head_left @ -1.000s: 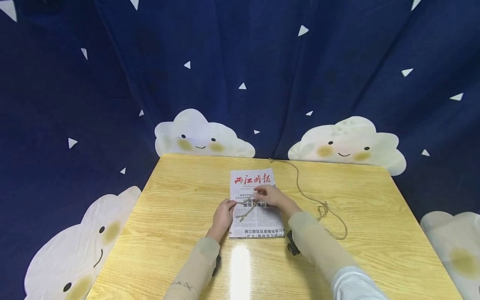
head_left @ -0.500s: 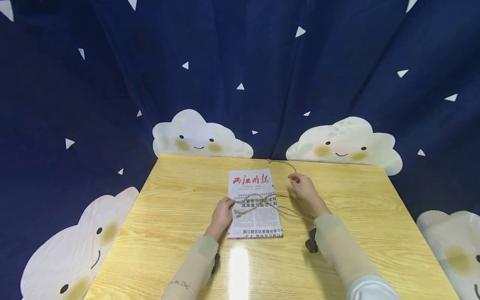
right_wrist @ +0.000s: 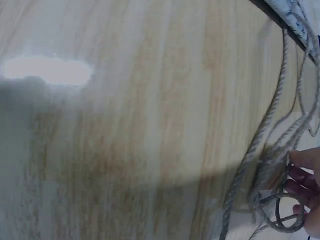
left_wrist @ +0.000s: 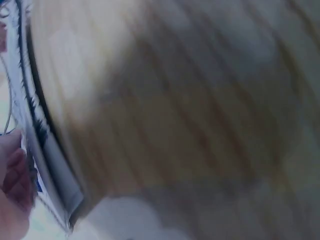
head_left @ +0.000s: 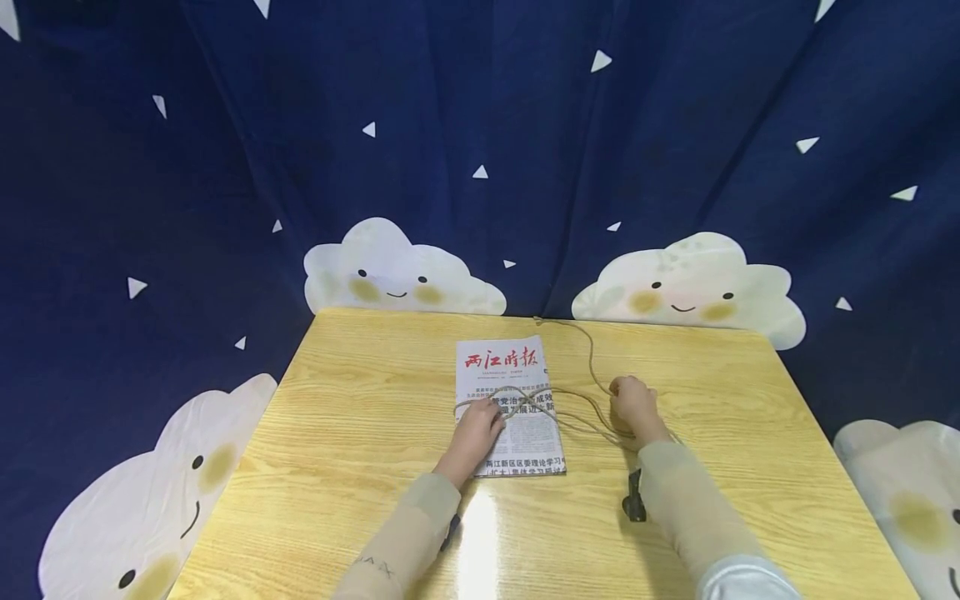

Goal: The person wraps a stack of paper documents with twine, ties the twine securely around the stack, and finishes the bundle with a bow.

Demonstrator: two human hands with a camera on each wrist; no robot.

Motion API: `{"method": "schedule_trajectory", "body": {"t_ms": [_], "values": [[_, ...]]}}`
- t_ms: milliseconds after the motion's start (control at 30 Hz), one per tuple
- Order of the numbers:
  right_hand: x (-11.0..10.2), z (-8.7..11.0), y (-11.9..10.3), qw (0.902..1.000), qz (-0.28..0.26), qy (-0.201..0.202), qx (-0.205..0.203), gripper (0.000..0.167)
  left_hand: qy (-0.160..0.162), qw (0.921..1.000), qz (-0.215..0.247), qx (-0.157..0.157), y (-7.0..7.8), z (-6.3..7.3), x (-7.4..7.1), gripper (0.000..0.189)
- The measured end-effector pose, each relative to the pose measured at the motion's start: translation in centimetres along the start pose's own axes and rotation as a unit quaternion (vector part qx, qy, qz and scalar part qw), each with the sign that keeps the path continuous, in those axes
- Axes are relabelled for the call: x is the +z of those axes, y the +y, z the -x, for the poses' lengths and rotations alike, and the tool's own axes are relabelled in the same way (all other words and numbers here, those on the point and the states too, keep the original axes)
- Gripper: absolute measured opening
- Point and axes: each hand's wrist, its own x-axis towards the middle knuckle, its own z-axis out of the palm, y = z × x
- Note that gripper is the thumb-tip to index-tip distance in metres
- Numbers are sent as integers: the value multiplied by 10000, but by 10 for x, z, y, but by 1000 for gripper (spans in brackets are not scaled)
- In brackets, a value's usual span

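Note:
A folded newspaper point(head_left: 525, 450) with red and black print lies flat on the wooden table. Beige twisted rope point(right_wrist: 241, 170) runs across its top, crosses over itself there and trails off to the right. My left hand point(head_left: 476, 429) is over the paper's left side, its fingers pinching a short rope end by the crossing. Just its curled fingers point(left_wrist: 17, 172) show at the edge of the left wrist view. Right of the paper, my right hand point(head_left: 636, 408) holds rope strands low over the table. A small loop hangs by its fingers point(right_wrist: 302, 175) in the right wrist view.
The light wooden table point(head_left: 360, 375) reaches to a dark blue curtain point(head_left: 420, 108) with clouds and white triangles. One rope strand point(head_left: 592, 354) curves to the table's back edge. A bright light reflection point(head_left: 480, 542) shows near the front.
My right hand has moved from over the paper to the right and then down to the rope on the table. The left hand has shifted from the paper's left edge inward to the rope end.

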Motion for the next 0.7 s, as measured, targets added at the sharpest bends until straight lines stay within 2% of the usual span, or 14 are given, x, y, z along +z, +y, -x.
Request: {"method": "schedule_trajectory", "body": {"t_ms": [67, 200, 333, 400, 567, 700], "values": [[3, 0, 2, 9999, 150, 77, -33, 16, 10, 9995, -301, 20, 1, 0, 4, 19], [5, 0, 3, 9993, 337, 173, -26, 8, 244, 9968, -756, 128, 2, -1, 9, 11], [5, 0, 3, 9994, 353, 22, 19, 6, 246, 9958, -860, 185, 3, -1, 7, 9], [4, 0, 3, 9995, 304, -77, 36, 7, 126, 9962, -854, 76, 3, 0, 4, 9], [-1, 3, 8, 9991, -337, -64, 259, 13, -58, 9974, -693, -172, -7, 7, -6, 8], [-12, 8, 17, 9926, -1083, 272, 484, 19, 207, 9991, -377, -31, -26, 14, -17, 9]]}}
